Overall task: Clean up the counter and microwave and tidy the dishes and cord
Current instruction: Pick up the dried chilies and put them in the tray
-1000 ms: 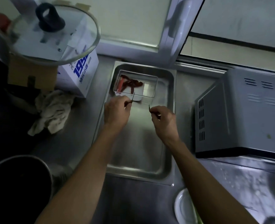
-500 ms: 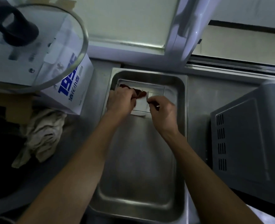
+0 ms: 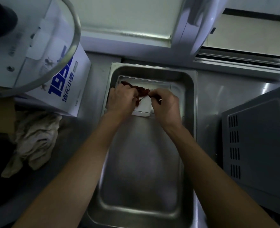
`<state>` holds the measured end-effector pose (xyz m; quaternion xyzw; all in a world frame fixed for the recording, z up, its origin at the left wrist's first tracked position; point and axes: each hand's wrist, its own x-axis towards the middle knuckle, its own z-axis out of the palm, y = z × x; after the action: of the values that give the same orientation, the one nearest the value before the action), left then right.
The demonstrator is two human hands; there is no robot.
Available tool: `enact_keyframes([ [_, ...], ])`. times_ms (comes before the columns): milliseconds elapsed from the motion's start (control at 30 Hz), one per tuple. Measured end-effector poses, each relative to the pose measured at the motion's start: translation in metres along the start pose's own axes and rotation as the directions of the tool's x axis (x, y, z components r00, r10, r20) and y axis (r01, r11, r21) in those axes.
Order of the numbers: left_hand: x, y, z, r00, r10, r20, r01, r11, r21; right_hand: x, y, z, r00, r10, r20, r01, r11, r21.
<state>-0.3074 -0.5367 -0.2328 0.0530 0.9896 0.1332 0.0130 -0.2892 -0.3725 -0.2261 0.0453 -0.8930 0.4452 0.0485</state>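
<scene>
A steel tray lies on the counter in front of me. At its far end sits a small clear rectangular container with dried red chilies inside. My left hand is over the container's left side, fingers curled into the chilies and pinching a thin stem. My right hand is over its right side and pinches another thin dark stem between thumb and fingers. The container's near edge is hidden by both hands. The grey microwave stands to the right of the tray.
A white carton with blue print stands left of the tray, with a glass pot lid above it. A crumpled beige cloth lies on the counter at left. A window frame runs behind the tray.
Both hands moved forward from the tray's middle to the container and now sit over the chilies. The view has shifted closer and lower over the tray.
</scene>
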Motion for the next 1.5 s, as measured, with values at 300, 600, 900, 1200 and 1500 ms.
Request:
enact_keyframes([
  [300, -0.028, -0.01, 0.001, 0.982, -0.074, -0.175, 0.051, 0.99, -0.132, 0.018, -0.007, 0.023, 0.994, 0.007, 0.108, -0.002, 0.999, -0.044],
  [600, -0.04, -0.023, -0.003, 0.975, -0.095, -0.203, 0.07, 0.989, -0.131, 0.034, -0.016, 0.049, 0.974, 0.026, 0.225, -0.018, 0.999, -0.036],
  [900, -0.042, -0.018, -0.012, 0.987, -0.122, -0.105, 0.104, 0.982, -0.161, 0.028, -0.011, 0.036, 0.982, 0.053, 0.182, -0.042, 0.997, -0.065],
  [1200, -0.093, 0.029, -0.053, 0.988, -0.149, 0.027, 0.152, 0.959, -0.238, -0.039, -0.039, -0.038, 0.978, 0.041, 0.203, -0.001, 0.981, -0.192],
  [1500, -0.175, 0.073, -0.06, 0.998, -0.045, 0.038, 0.053, 0.969, -0.242, -0.155, -0.056, -0.104, 0.985, 0.011, 0.175, 0.045, 0.948, -0.315],
])
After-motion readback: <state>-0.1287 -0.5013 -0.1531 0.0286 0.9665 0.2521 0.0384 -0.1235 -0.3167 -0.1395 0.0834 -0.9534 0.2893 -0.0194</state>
